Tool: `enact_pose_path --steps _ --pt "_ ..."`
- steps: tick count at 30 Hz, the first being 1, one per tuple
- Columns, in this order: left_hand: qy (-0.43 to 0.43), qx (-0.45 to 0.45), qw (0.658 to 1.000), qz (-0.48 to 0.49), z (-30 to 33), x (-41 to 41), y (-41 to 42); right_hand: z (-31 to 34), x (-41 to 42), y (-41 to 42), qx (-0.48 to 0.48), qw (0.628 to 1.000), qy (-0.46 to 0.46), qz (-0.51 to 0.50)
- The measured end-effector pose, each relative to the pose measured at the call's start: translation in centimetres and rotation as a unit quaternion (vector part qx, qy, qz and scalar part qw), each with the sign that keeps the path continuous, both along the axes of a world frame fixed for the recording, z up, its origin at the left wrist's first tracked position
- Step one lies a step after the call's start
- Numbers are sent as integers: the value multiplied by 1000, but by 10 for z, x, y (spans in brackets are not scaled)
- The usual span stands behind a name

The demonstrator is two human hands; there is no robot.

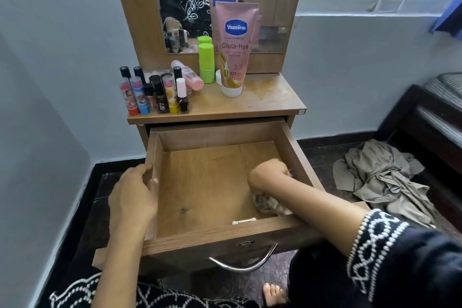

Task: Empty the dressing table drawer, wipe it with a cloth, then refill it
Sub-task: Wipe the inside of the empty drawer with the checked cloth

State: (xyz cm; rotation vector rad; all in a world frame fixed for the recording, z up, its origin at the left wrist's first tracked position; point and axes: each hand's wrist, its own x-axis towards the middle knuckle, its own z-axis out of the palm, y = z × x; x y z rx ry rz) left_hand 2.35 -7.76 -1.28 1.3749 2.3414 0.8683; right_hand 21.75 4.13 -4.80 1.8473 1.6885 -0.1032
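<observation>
The wooden drawer (220, 132) of the dressing table stands pulled out, its bottom bare. My left hand (135, 192) grips the drawer's left wall, fingers curled over its top edge. My right hand (268, 174) is inside the drawer at the right side, fingers curled around a crumpled pale cloth (270, 204) that shows beneath my wrist. On the tabletop (272, 97) stand several lipsticks and nail polishes (155, 92), a pink bottle (190, 76), a green bottle (206, 62) and a tall pink Vaseline tube (235, 47).
A mirror (197, 2) rises behind the tabletop. A grey wall is close on the left. A heap of beige fabric (382, 180) lies on the dark floor at right, beside a dark bed frame (430, 120). The drawer's metal handle (245, 264) hangs at its front.
</observation>
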Motion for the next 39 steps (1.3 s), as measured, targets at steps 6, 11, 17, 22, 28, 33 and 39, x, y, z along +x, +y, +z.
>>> enact_pose_path --steps 6,11,17,22,28,33,39 --pt "8 -10 1000 1 1 1 0 0 7 12 75 995 69 0" --pt "4 -8 1000 -3 0 0 0 10 4 34 183 975 123 3" --pt "16 -12 1000 -9 0 -2 0 18 5 39 140 986 86 13" --pt "11 -10 1000 -9 0 -2 0 31 -2 38 72 997 14 1" --pt "-3 -15 1000 -6 4 0 -3 41 3 30 63 998 -19 -9" --pt "-11 -7 1000 -3 8 0 -3 32 9 -6 26 998 -58 3" --pt "-2 -12 1000 -3 7 -1 -4 34 16 -48 -19 999 34 -5"
